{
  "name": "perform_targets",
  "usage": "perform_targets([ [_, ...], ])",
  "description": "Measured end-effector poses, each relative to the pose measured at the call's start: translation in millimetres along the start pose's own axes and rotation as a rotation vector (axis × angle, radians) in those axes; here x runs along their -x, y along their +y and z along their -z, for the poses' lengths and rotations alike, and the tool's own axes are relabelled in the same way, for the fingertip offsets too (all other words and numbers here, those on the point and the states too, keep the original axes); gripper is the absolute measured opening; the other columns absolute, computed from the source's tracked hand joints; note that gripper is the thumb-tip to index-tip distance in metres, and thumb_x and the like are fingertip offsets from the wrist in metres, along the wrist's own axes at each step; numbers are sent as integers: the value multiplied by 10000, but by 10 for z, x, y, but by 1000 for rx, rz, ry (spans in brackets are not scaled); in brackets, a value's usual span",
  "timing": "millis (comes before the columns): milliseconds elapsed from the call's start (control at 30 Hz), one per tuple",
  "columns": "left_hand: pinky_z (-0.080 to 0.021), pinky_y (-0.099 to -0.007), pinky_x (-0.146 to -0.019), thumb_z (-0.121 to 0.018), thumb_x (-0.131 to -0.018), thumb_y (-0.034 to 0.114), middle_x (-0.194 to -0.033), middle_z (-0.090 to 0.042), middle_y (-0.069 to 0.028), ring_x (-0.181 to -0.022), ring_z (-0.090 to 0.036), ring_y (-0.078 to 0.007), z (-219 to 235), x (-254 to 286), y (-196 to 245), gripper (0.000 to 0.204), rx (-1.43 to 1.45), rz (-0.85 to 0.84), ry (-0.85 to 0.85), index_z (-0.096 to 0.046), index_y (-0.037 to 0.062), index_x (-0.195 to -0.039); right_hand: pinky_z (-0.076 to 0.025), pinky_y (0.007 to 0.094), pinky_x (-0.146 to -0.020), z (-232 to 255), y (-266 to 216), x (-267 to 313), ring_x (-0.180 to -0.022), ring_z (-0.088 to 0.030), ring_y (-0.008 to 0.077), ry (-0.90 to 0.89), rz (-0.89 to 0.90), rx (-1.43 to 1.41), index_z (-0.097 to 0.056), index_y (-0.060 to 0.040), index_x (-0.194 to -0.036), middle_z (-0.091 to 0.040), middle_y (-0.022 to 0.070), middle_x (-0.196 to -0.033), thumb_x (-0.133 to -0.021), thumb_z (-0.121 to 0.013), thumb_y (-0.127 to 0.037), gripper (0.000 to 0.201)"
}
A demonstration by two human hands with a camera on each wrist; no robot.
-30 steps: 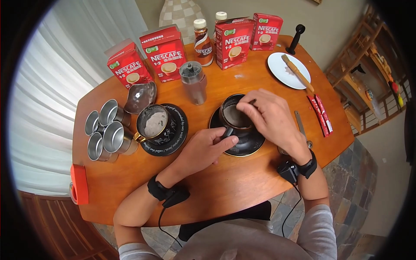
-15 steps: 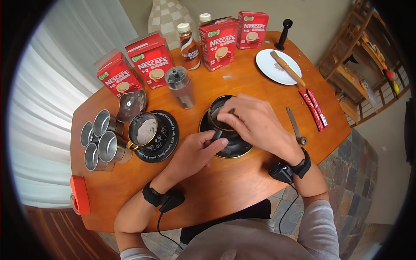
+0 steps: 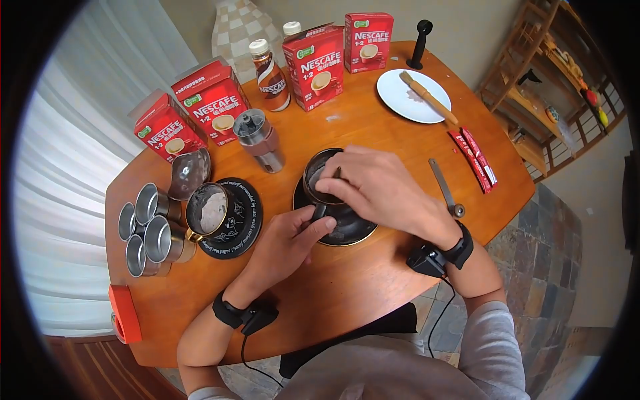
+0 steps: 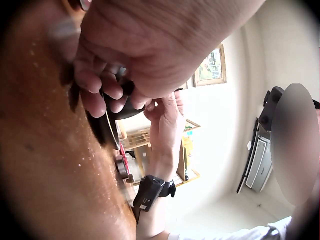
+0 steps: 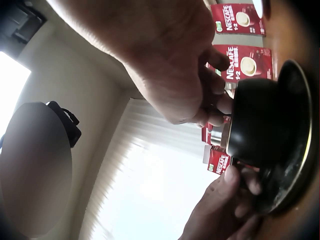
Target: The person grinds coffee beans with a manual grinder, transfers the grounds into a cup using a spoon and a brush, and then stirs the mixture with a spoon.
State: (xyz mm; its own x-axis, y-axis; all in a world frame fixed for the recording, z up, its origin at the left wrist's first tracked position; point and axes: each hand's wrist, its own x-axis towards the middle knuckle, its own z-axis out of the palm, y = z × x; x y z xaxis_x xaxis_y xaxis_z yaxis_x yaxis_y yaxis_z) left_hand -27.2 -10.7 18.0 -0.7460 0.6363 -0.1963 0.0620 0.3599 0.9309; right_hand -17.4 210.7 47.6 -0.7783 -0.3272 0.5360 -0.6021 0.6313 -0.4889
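Note:
A black cup (image 3: 311, 179) stands on a black, gold-rimmed saucer (image 3: 347, 231). My left hand (image 3: 281, 243) pinches the cup's handle (image 3: 320, 212) between thumb and fingers. Over the cup's mouth, my right hand (image 3: 380, 190) pinches a thin dark utensil (image 3: 338, 172); only its top end shows, and its lower part is hidden. In the right wrist view the right hand's fingers (image 5: 217, 102) curl at the rim of the cup (image 5: 255, 120). The left wrist view shows the left hand (image 4: 145, 45) near the table, its fingers curled.
To the left are a second black cup (image 3: 212, 210) holding pale powder, metal cups (image 3: 160, 237) and a clear bowl (image 3: 189, 175). Behind stand a grinder (image 3: 260, 141), red boxes (image 3: 317, 70) and a bottle (image 3: 272, 83). A white plate (image 3: 400, 103), red sachets (image 3: 475, 160) and a metal spoon (image 3: 441, 181) lie right.
The head view has swung, so the table's objects sit farther left in it. My right hand shifts slightly over the cup, still pinching the utensil; the left hand keeps its hold on the handle.

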Motion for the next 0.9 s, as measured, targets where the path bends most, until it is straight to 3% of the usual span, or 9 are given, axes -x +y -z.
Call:
perform_targets([
  [33,-443,-272,-488,-639,-1068,364,-608,-538,1,-502,-554,-83,0,16,38,374,-4,8,-5,-659,12,-944,-510,423,-684,-38,27,1,-791,-644,317,50,32,-11,-720,-53,-930,-667,115,-802,-990,-687,-245,204],
  [167,-442,-282,-483,-645,-1065,364,-603,-536,-5,-493,-553,-90,12,14,25,370,-3,25,-21,-669,10,-959,-532,448,-756,162,-11,-45,-892,-666,325,-66,-260,134,-714,-61,-922,-701,99,-872,-989,-662,-239,197],
  [300,-445,-289,-484,-657,-1058,353,-599,-531,-14,-496,-558,-93,18,13,63,363,0,33,-21,-662,6,-952,-529,451,-705,4,7,-20,-857,-665,335,-1,-30,-48,-718,-51,-917,-703,108,-843,-987,-661,-238,207],
  [433,-447,-295,-485,-669,-1052,339,-604,-548,-27,-497,-561,-98,20,17,50,357,2,42,-29,-656,-1,-944,-536,444,-694,152,30,-43,-849,-664,308,-16,-169,110,-735,-62,-918,-718,77,-866,-969,-678,-213,169],
  [533,-448,-299,-485,-674,-1049,328,-609,-563,-39,-500,-565,-100,21,11,27,355,6,23,-26,-655,-7,-934,-527,433,-660,27,3,-23,-839,-662,303,-19,-6,-47,-733,-62,-907,-711,86,-853,-964,-682,-205,162],
  [667,-450,-303,-487,-678,-1047,308,-608,-567,-47,-507,-574,-101,27,-4,22,340,24,52,-44,-657,-10,-928,-531,417,-658,48,104,-19,-821,-650,272,72,-88,138,-732,-76,-893,-697,62,-833,-939,-714,-192,127],
  [767,-450,-303,-489,-677,-1048,298,-603,-564,-45,-511,-575,-100,49,1,52,328,-2,53,-55,-665,-10,-937,-530,411,-655,230,20,-26,-807,-633,270,-68,-132,147,-735,-79,-895,-695,55,-836,-937,-720,-193,122],
  [867,-432,-246,-499,-669,-1047,258,-671,-575,18,-541,-569,-62,54,8,121,285,7,77,-55,-672,-4,-935,-522,414,-644,23,12,-6,-795,-619,290,-11,-8,-48,-725,-64,-878,-690,73,-816,-935,-722,-188,137],
  [900,-435,-264,-495,-671,-1048,271,-650,-576,-3,-531,-567,-74,50,2,109,297,11,68,-57,-671,-6,-941,-523,411,-646,7,42,-19,-794,-619,285,52,24,-18,-726,-61,-870,-691,69,-811,-929,-727,-170,123],
])
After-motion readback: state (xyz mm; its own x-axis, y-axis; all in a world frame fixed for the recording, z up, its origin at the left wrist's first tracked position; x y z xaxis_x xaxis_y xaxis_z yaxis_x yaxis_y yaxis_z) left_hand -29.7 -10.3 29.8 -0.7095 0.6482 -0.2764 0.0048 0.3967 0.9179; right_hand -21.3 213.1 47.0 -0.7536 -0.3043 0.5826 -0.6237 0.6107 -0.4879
